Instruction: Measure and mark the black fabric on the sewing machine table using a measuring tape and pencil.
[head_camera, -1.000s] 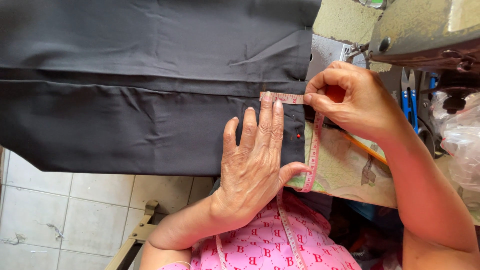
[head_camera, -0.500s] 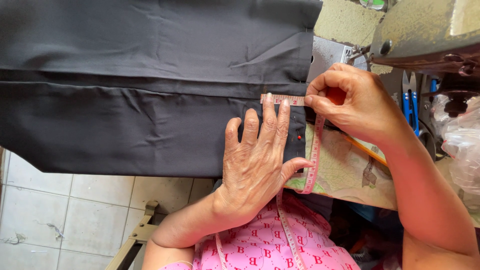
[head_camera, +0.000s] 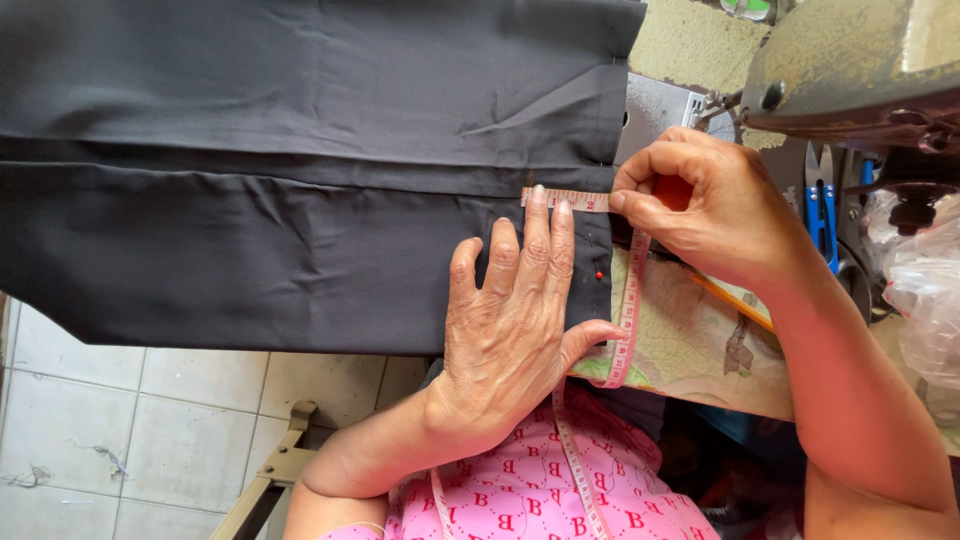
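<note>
A dark grey folded cloth (head_camera: 280, 170) lies spread over the table and hangs off its left side. My left hand (head_camera: 515, 320) presses flat on the cloth near its right end, fingers spread, fingertips touching a pink measuring tape (head_camera: 565, 199). My right hand (head_camera: 700, 205) pinches that tape at the cloth's edge; the tape runs down under my left thumb toward my lap. A red-headed pin (head_camera: 599, 275) sticks in the cloth beside my left fingers.
A sewing machine head (head_camera: 850, 70) stands at the upper right, with blue-handled snips (head_camera: 822, 205) beneath it. The table top (head_camera: 690, 345) carries a worn patterned cover. A clear plastic bag (head_camera: 925, 300) lies at the far right. Tiled floor (head_camera: 120, 420) shows lower left.
My left hand has slid slightly up the cloth, fingertips now at the tape. The right hand holds the tape in nearly the same spot.
</note>
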